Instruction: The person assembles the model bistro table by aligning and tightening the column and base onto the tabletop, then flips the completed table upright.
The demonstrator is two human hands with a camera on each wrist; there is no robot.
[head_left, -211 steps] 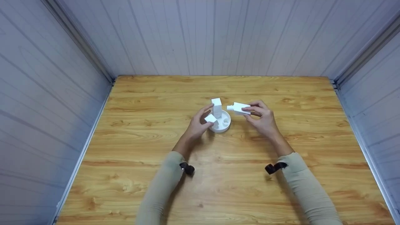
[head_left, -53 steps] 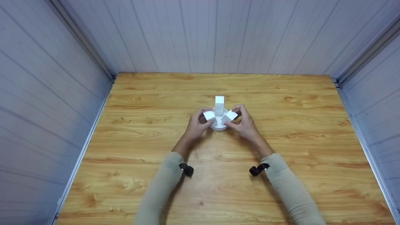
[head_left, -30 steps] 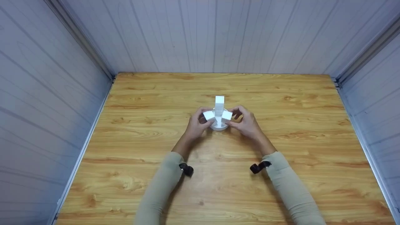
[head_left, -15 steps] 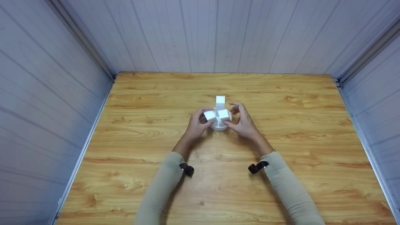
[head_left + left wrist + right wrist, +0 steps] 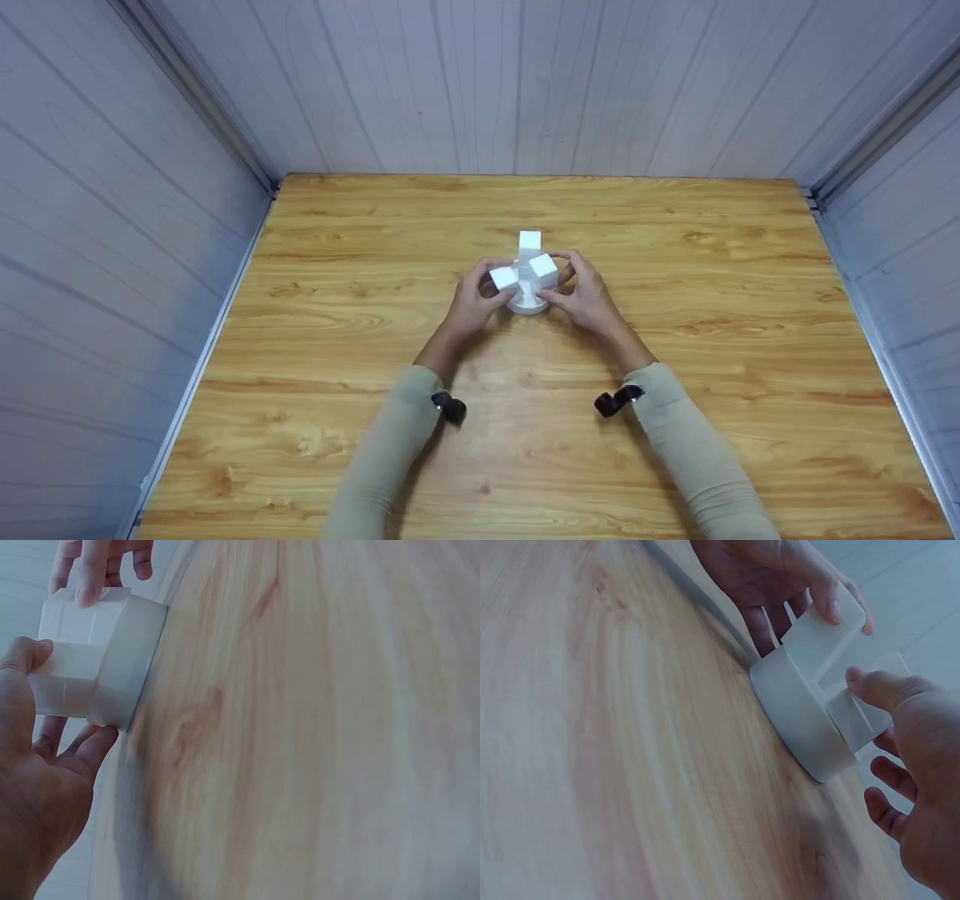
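Note:
A round white base (image 5: 527, 302) (image 5: 129, 652) (image 5: 801, 718) sits mid-table with three white blocks standing in it. The rear block (image 5: 529, 244) stands upright and untouched. My left hand (image 5: 474, 296) (image 5: 30, 765) holds the left block (image 5: 503, 278) (image 5: 64, 679) with thumb and fingers curled round it. My right hand (image 5: 583, 292) (image 5: 915, 742) pinches the right block (image 5: 543, 270) (image 5: 859, 716), which stands nearly upright in the base.
The wooden table (image 5: 675, 315) lies inside pale panelled walls (image 5: 510, 82) on three sides. A small black camera is strapped to each beige sleeve, the left one (image 5: 450, 407) and the right one (image 5: 616, 400).
My right hand has brought the third block from the right to the base and tipped it upright there. My left hand has stayed on the left block.

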